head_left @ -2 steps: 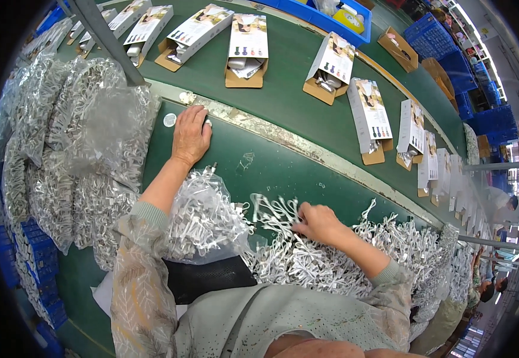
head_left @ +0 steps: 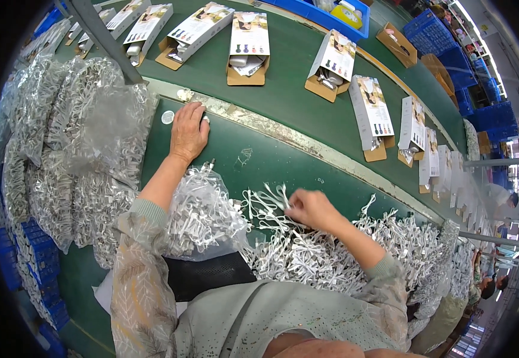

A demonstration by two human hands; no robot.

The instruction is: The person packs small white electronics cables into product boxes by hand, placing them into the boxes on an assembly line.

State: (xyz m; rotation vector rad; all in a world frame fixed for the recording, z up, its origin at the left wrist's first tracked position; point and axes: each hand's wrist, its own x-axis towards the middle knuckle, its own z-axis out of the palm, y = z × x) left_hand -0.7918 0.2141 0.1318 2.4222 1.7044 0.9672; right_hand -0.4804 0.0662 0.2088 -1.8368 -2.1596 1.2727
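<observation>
My left hand (head_left: 188, 136) lies on the green work surface (head_left: 223, 170) by the worn metal rail, its fingers stretched toward the rail. A small white spot shows beside its thumb; I cannot make out what it is. My right hand (head_left: 312, 210) is closed, thumb and fingers pinching white charging cables (head_left: 266, 203) at the upper edge of a large loose cable pile (head_left: 307, 259). The looped ends fan out to the left of the fingers. Between my forearms a clear plastic bag (head_left: 203, 218) spills over with more white cables.
Beyond the metal rail (head_left: 271, 129), a green conveyor (head_left: 295, 36) carries several open white printed boxes (head_left: 249, 36). Bulging bags of cables (head_left: 92, 161) are stacked at left beside a grey post (head_left: 101, 36). A blue bin (head_left: 325, 18) stands at the far side.
My right hand has moved slightly left and away from me, and the pinched cables have shifted with it. My left hand stays by the rail.
</observation>
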